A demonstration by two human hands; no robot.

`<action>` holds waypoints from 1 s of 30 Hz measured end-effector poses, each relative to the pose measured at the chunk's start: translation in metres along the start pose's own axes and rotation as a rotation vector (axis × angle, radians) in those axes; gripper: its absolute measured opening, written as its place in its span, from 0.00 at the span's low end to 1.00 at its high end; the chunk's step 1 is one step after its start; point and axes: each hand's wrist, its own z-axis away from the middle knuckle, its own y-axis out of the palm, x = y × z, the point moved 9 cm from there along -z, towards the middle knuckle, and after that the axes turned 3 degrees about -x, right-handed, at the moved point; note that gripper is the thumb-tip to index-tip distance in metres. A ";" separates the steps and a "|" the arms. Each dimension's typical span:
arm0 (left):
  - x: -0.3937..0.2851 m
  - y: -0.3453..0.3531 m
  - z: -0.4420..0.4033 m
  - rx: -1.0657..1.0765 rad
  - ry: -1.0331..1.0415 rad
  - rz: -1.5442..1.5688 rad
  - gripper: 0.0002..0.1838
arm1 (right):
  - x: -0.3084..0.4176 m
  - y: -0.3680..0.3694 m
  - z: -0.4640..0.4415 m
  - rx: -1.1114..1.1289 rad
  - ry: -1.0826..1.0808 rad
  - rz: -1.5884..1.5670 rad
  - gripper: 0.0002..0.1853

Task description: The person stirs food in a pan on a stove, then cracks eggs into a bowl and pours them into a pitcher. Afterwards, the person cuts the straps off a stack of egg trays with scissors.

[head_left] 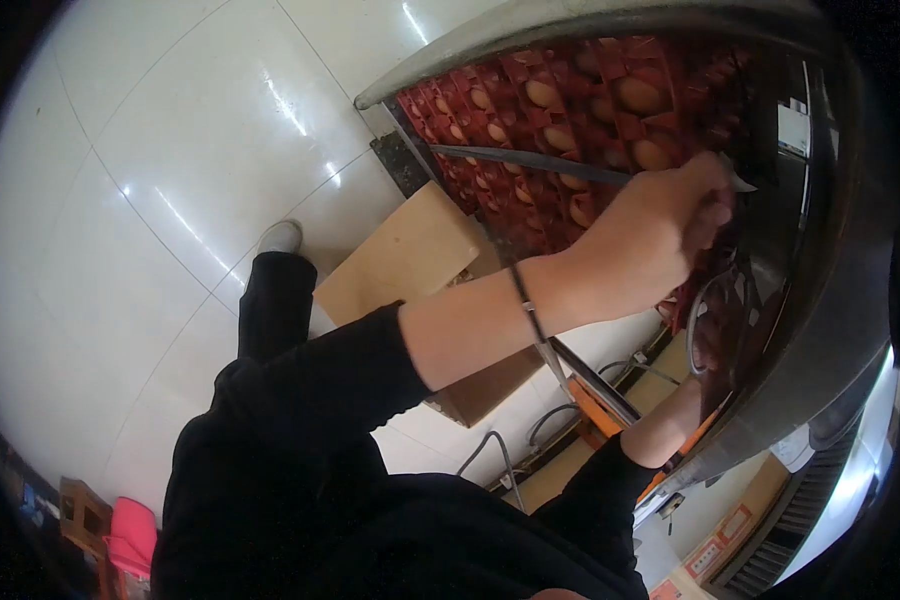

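My left hand (685, 215) reaches across with its fingers curled closed. A small pale, pointed piece (740, 183) shows just past the knuckles; what the fingers hold is hidden. Beside this hand are red trays (570, 110) full of brown eggs (642, 95). A dark flat strip (530, 158) runs in front of the trays and ends behind the hand. My right hand (707, 345) is lower, in shadow, its fingers bent at a grey curved rim (694, 325). What that rim belongs to cannot be made out.
A metal table edge (820, 290) curves around the right side. An open cardboard box (410, 250) stands on the tiled floor (150, 130). Grey hoses or cables (500, 455) lie near an orange-edged frame (595, 405). A pink seat (132, 535) is at lower left.
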 end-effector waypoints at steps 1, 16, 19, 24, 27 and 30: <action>-0.007 0.003 -0.003 -0.011 0.115 -0.074 0.06 | 0.001 -0.001 0.000 0.015 -0.010 0.015 0.35; 0.004 -0.011 -0.007 -0.033 -0.179 0.018 0.04 | 0.018 -0.002 -0.034 -0.036 -0.054 0.111 0.41; 0.012 -0.006 -0.032 0.046 -0.302 -0.030 0.07 | 0.021 -0.002 -0.037 -0.057 -0.078 0.134 0.41; 0.019 -0.008 -0.043 0.054 -0.321 -0.022 0.10 | 0.024 -0.003 -0.038 -0.107 -0.126 0.181 0.43; -0.001 -0.014 -0.043 0.027 -0.075 -0.136 0.10 | 0.021 -0.003 -0.031 -0.147 -0.170 0.200 0.44; -0.032 -0.029 -0.022 -0.120 0.333 -0.484 0.10 | 0.003 0.002 -0.008 -0.197 -0.233 0.204 0.45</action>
